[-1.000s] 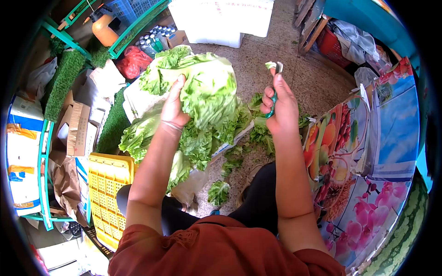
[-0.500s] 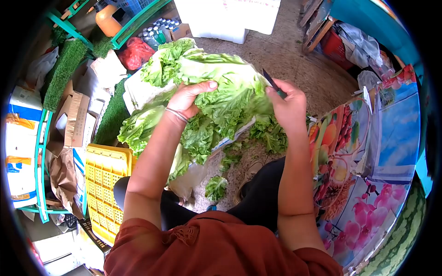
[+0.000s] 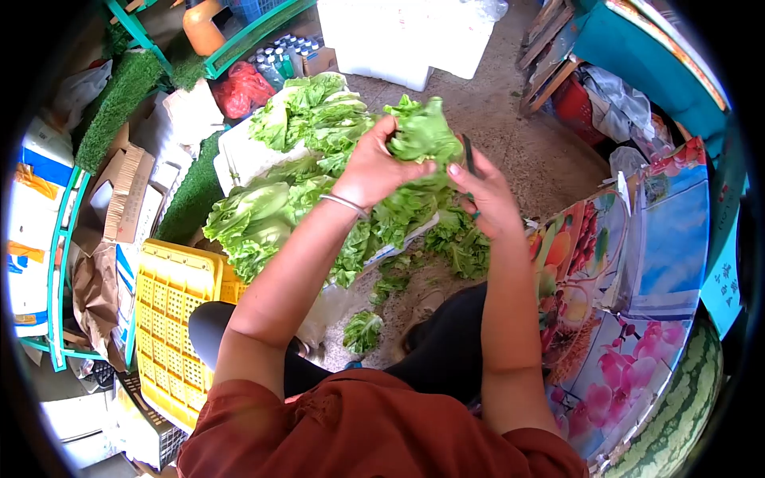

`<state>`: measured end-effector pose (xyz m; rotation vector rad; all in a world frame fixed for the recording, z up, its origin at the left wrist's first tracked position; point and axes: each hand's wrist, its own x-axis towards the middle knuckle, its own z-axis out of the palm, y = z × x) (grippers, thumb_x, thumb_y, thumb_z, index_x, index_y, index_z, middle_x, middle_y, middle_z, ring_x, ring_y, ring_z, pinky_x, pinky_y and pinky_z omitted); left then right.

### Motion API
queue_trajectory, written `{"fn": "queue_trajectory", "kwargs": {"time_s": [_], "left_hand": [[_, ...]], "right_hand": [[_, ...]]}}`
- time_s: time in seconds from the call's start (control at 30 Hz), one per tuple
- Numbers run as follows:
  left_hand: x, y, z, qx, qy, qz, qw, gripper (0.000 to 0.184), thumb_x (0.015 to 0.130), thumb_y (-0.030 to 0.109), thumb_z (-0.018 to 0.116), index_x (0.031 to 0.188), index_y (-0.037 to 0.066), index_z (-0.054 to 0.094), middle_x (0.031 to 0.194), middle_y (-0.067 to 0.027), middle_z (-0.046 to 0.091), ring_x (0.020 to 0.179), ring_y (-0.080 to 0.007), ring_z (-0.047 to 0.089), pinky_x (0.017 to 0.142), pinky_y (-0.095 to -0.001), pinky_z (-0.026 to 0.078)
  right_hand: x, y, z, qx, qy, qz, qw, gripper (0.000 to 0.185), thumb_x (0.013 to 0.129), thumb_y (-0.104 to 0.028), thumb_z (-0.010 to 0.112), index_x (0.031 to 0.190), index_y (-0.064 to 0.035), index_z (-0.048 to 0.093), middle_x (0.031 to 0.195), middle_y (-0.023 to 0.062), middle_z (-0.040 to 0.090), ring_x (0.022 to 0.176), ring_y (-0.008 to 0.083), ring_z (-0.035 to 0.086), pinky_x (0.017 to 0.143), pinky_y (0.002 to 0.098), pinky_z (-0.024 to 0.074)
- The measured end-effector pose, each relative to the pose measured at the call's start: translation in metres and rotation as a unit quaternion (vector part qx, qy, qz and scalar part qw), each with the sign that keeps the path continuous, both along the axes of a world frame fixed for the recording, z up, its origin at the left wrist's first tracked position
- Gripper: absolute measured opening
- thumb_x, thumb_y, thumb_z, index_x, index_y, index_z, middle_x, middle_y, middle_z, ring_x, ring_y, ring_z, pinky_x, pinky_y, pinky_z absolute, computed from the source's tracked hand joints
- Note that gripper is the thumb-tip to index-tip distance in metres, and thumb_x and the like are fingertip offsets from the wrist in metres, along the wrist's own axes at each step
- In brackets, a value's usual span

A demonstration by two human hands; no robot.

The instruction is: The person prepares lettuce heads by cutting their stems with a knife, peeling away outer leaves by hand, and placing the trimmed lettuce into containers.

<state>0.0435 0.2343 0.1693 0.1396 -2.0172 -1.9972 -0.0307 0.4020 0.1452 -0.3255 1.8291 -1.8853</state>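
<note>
My left hand (image 3: 378,167) is wrapped round a leafy green lettuce (image 3: 429,134), which is partly blurred by motion. Just right of it, my right hand (image 3: 488,197) grips a dark-bladed knife (image 3: 468,153), its blade pointing up and close to the leaves. Whether the blade touches them I cannot tell. Below and left of my hands, more lettuce heads (image 3: 253,217) lie heaped on a white container (image 3: 231,151). Loose leaves (image 3: 460,245) hang or lie under my right hand, and a small leaf piece (image 3: 362,331) rests on the floor between my feet.
A yellow plastic crate (image 3: 171,319) stands by my left leg. White foam boxes (image 3: 406,36) are ahead, and a red plastic bag (image 3: 241,89) lies beyond the lettuce. To my right are a flower-and-fruit-printed cover (image 3: 613,350) and a watermelon (image 3: 677,406).
My left hand has moved right and turned, swinging the lettuce from lying broad across the heap to a bunched position near the knife. My right hand has dropped slightly. The camera view has shifted a little.
</note>
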Motion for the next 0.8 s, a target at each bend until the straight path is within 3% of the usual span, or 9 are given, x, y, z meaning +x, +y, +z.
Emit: {"fn": "queue_trajectory", "kwargs": {"time_s": [0.07,0.13,0.27,0.33,0.43,0.5,0.57,0.77,0.8], "left_hand": [[0.004,0.004,0.012,0.007,0.047,-0.034,0.998,0.050,0.068,0.005,0.072,0.111,0.003,0.047,0.105,-0.0100,0.056,0.084,-0.0149,0.056,0.076,-0.0276,0.050],[0.017,-0.001,0.037,0.264,0.048,-0.130,0.955,0.050,0.075,0.015,0.068,0.117,0.003,0.043,0.112,-0.0140,0.052,0.086,-0.0186,0.057,0.076,-0.0341,0.051],[0.025,-0.037,0.013,0.271,0.003,-0.046,0.962,0.054,0.076,0.020,0.067,0.119,0.004,0.041,0.110,-0.0147,0.054,0.089,-0.0221,0.058,0.077,-0.0348,0.051],[0.030,-0.031,-0.001,0.161,-0.074,-0.040,0.983,0.058,0.070,0.014,0.072,0.119,0.007,0.043,0.121,-0.0192,0.044,0.107,-0.0256,0.050,0.083,-0.0368,0.048],[0.033,-0.015,-0.021,0.181,0.009,-0.101,0.978,0.109,0.060,0.015,0.079,0.138,0.013,0.004,0.137,-0.0238,0.019,0.127,-0.0369,0.022,0.097,-0.0450,0.035],[0.041,-0.006,-0.003,0.079,0.069,-0.058,0.993,0.114,0.057,0.026,0.081,0.139,0.018,0.003,0.142,-0.0199,0.005,0.131,-0.0370,0.008,0.105,-0.0464,0.017],[0.038,-0.007,0.002,-0.088,0.111,-0.015,0.990,0.124,0.049,0.046,0.080,0.138,0.008,0.003,0.143,-0.0191,0.003,0.132,-0.0309,0.003,0.108,-0.0416,0.008],[0.030,-0.031,-0.028,-0.076,-0.044,0.116,0.989,0.084,0.059,0.010,0.077,0.130,0.005,0.033,0.111,-0.0170,0.053,0.104,-0.0263,0.051,0.088,-0.0357,0.044],[0.029,-0.041,-0.028,0.097,-0.060,0.099,0.989,0.070,0.062,-0.001,0.071,0.124,0.006,0.040,0.097,-0.0129,0.059,0.087,-0.0207,0.057,0.076,-0.0311,0.050]], "right_hand": [[-0.005,-0.001,-0.001,-0.065,-0.009,0.019,0.998,0.061,0.075,-0.028,0.068,0.127,-0.0108,0.041,0.103,0.0029,0.055,0.057,0.0066,0.043,0.041,0.0178,0.0294],[-0.009,0.002,-0.001,-0.185,-0.112,-0.048,0.975,0.048,0.078,-0.028,0.066,0.119,-0.0125,0.047,0.092,-0.0026,0.053,0.056,0.0069,0.044,0.041,0.0174,0.0289],[-0.012,0.008,-0.028,-0.330,-0.253,-0.020,0.909,0.025,0.086,-0.029,0.052,0.105,-0.0131,0.050,0.090,-0.0019,0.055,0.060,0.0089,0.047,0.040,0.0182,0.0308],[-0.016,0.010,-0.037,-0.344,-0.285,0.002,0.894,0.026,0.090,-0.027,0.039,0.107,-0.0083,0.047,0.099,0.0104,0.055,0.067,0.0175,0.054,0.037,0.0208,0.0327],[-0.015,0.007,-0.054,-0.396,-0.328,0.118,0.849,0.030,0.088,-0.030,0.041,0.106,-0.0070,0.049,0.098,0.0114,0.057,0.071,0.0233,0.056,0.041,0.0283,0.0408],[-0.015,0.003,-0.060,-0.376,-0.284,0.165,0.866,0.029,0.088,-0.030,0.041,0.103,-0.0076,0.052,0.091,0.0066,0.059,0.072,0.0214,0.057,0.055,0.0320,0.0490],[-0.003,-0.002,-0.037,-0.134,-0.116,-0.007,0.984,0.027,0.088,-0.028,0.047,0.104,-0.0077,0.053,0.085,0.0027,0.058,0.061,0.0086,0.051,0.040,0.0210,0.0383],[0.027,-0.034,-0.021,-0.005,0.006,-0.044,0.999,0.044,0.082,-0.030,0.060,0.117,-0.0057,0.050,0.085,-0.0001,0.053,0.055,0.0060,0.048,0.037,0.0176,0.0284],[0.028,-0.038,-0.021,-0.004,0.005,-0.042,0.999,0.044,0.082,-0.030,0.060,0.117,-0.0057,0.050,0.085,-0.0001,0.053,0.055,0.0060,0.048,0.037,0.0176,0.0284]]}}
